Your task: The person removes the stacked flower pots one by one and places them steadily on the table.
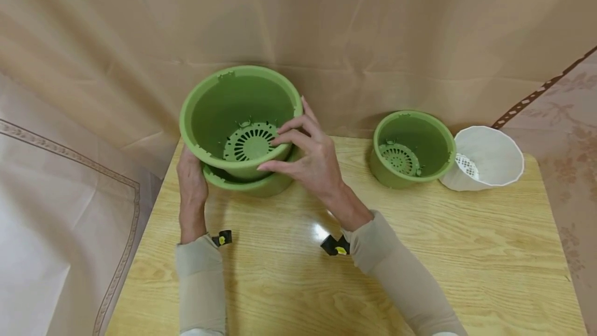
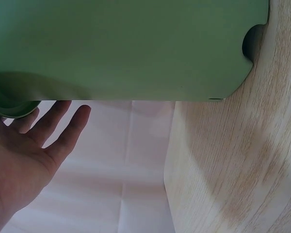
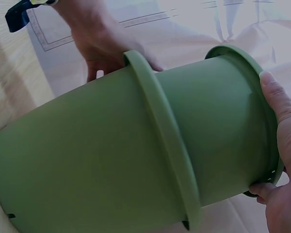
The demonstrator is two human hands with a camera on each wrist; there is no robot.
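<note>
Two large green pots are nested and tipped toward me at the table's back left. The inner pot [image 1: 242,108] [image 3: 218,121] has a slotted drain disc in its floor. It sits part way out of the outer pot [image 1: 263,186] [image 3: 87,165]. My right hand [image 1: 303,157] [image 3: 283,194] grips the inner pot's rim on the right side, fingers over the edge and thumb beneath. My left hand [image 1: 191,180] [image 2: 24,160] lies with straight fingers against the outer pot's left side [image 2: 126,48]; in the head view its fingertips are hidden behind the pot.
A smaller green pot [image 1: 412,149] and a white ribbed pot [image 1: 487,157] lie tipped side by side at the back right of the wooden table [image 1: 420,263]. Beige cloth hangs behind and to both sides.
</note>
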